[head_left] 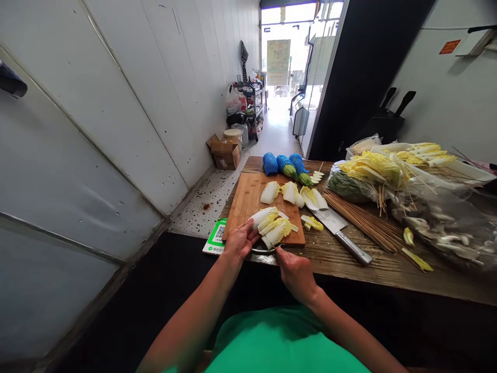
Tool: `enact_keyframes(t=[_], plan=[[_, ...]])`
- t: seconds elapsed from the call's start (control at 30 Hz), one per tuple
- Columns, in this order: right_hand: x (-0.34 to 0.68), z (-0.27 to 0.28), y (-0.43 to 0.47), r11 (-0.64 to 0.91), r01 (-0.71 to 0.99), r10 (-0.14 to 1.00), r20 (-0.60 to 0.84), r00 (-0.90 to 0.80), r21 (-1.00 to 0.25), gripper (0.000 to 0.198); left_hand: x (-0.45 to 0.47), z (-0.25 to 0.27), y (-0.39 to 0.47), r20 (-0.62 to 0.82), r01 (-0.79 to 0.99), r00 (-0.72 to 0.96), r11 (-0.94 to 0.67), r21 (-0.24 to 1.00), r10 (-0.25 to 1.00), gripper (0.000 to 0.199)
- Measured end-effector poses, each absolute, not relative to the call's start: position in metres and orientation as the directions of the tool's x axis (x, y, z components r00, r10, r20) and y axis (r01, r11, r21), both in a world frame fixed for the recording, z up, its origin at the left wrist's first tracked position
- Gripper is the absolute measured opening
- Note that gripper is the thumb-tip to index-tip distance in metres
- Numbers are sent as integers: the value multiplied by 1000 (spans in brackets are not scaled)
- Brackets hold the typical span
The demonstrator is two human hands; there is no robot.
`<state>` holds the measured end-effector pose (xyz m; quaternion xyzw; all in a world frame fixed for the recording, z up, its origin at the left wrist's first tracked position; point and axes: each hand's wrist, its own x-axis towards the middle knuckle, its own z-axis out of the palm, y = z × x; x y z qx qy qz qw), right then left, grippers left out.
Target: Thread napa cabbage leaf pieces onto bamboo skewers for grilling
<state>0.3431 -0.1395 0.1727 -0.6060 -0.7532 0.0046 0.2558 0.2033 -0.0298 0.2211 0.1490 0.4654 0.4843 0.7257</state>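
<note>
At the near edge of the wooden cutting board (243,207), my left hand (239,241) is closed on several pale yellow-white napa cabbage pieces (274,230), thumb against their left side. My right hand (295,269) is closed in a pinch at the lower right of these pieces; a thin end seems to show at its fingertips, too small to name. A curved metal rim (264,252) shows under the cabbage, between my hands. Three more cabbage clumps lie in a row farther back, among them a left one (270,192) and a middle one (290,192).
Right of the board lie a cleaver (332,223), cabbage scraps (311,223) and a bundle of bamboo skewers (361,220). Skewered cabbage (373,168) and bagged mushrooms (438,233) fill the right side. Blue net-wrapped vegetables (270,163) sit behind; a green QR card (216,235) at left.
</note>
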Motion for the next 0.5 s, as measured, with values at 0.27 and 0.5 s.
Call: enact_keyframes(t=[0.27, 0.5], plan=[[337, 174, -125, 237, 881, 898, 439, -38, -408, 30, 213, 228, -49, -347, -655, 239, 414, 632, 907, 22], [323, 180, -109, 173, 847, 913, 404, 53, -502, 23, 225, 224, -65, -428, -550, 159, 440, 710, 890, 10]])
